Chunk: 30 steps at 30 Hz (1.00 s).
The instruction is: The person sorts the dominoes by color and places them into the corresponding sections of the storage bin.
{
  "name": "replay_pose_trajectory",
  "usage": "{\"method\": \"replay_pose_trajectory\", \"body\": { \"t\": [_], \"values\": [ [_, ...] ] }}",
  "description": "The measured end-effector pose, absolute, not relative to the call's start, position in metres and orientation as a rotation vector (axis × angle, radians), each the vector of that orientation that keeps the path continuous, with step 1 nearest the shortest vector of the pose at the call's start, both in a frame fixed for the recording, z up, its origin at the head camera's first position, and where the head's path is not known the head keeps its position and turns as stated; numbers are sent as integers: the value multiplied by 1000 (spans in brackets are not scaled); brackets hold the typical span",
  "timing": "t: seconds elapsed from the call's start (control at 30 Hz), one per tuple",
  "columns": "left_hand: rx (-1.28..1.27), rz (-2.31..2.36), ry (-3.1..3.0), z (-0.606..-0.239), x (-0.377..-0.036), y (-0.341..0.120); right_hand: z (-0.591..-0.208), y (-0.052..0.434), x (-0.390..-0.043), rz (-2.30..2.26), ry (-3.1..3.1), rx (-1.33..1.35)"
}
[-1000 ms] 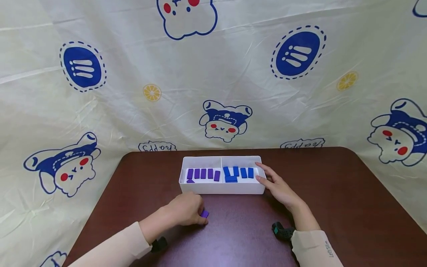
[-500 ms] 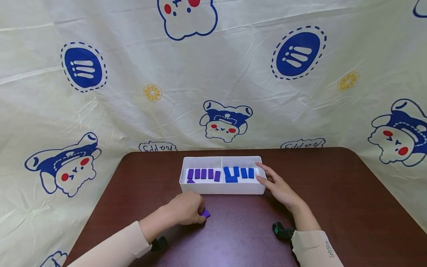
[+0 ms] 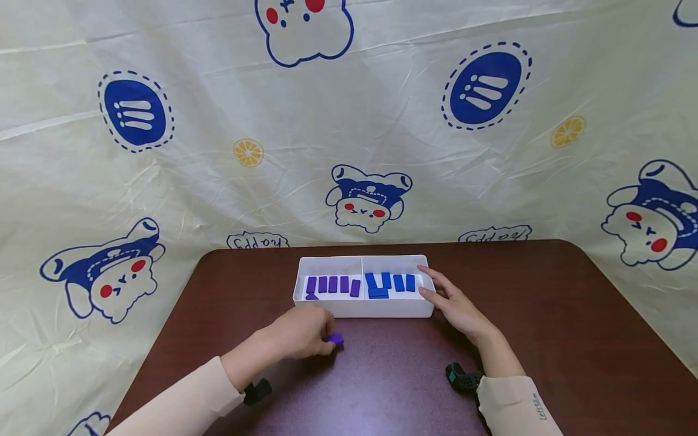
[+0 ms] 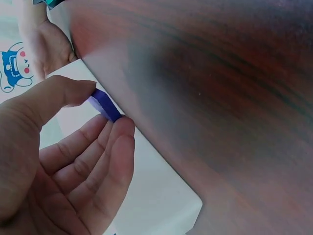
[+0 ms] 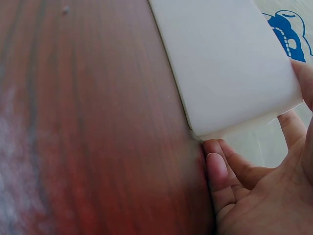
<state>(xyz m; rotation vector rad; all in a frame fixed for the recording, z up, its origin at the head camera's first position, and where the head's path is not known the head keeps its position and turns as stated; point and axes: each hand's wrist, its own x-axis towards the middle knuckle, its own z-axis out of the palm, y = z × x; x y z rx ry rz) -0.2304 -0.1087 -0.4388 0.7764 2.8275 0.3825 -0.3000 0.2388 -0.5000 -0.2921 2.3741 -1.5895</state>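
Left hand (image 3: 302,336): thumb and fingertips in a pinch grip on one purple block (image 3: 334,339), held just above the dark wood surface (image 3: 545,339), just in front of the white tray (image 3: 362,309). Right hand (image 3: 455,306): fingers relaxed and straight, resting against the tray's right end — no grip on anything. Tray: two compartments. Left compartment — five purple blocks (image 3: 332,283) upright in a row, a sixth lying at the near left corner. Right compartment — blue blocks (image 3: 388,283), about five, one lying flat across the front. Backdrop curtain (image 3: 218,151): printed cartoon figures, lemon slices, and the word "happy" seen upside down, twice. Small lettering on right sleeve (image 3: 537,407), unreadable.
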Motion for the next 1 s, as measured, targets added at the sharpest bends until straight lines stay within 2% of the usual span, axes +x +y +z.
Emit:
{"method": "replay_pose_trajectory", "body": {
  "t": [0.33,0.57,0.77,1.0],
  "values": [
    [860,403,2841,-431,-238,-116,-500,237,-300,-1573,2376,-280],
    [851,358,2905,-411,-249,-117,-500,239,-301,-1539,2408,-281],
    [809,340,2986,-396,-265,-117,-500,239,-301,-1525,2419,-252],
    [796,414,2951,-397,-287,-119,-502,237,-301,-1517,2420,-235]
  ]
}}
